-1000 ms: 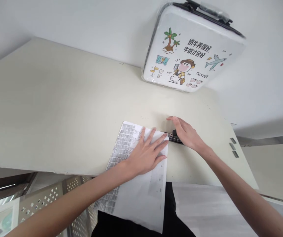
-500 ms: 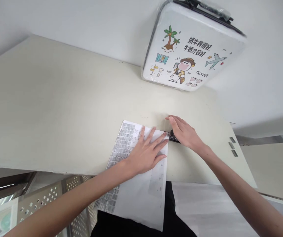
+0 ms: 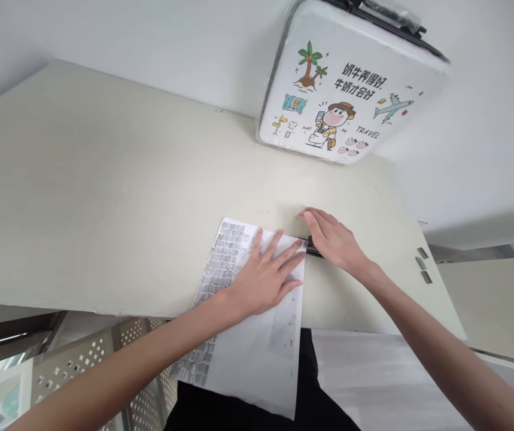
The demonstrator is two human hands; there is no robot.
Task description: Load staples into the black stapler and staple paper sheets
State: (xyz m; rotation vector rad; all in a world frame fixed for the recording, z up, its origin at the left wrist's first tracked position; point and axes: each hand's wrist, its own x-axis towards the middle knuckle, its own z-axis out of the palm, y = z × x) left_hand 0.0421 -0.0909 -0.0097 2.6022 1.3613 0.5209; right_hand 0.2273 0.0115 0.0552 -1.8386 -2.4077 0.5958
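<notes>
Sheets of printed paper [image 3: 257, 353] lie partly on the table, their lower part hanging over its front edge. My left hand [image 3: 265, 278] rests flat on the paper with fingers spread. At the paper's upper right corner is a black stapler [image 3: 314, 250], its front end meeting the sheet. My right hand [image 3: 332, 239] lies over the stapler, palm down, with the fingers stretched out past it to the left. Most of the stapler is hidden under that hand.
Three small grey strips of staples [image 3: 422, 265] lie near the right edge of the table [image 3: 104, 197]. A white case [image 3: 328, 84] with cartoon prints stands at the back against the wall. Beyond the front edge is a perforated panel [image 3: 77, 371] on the left.
</notes>
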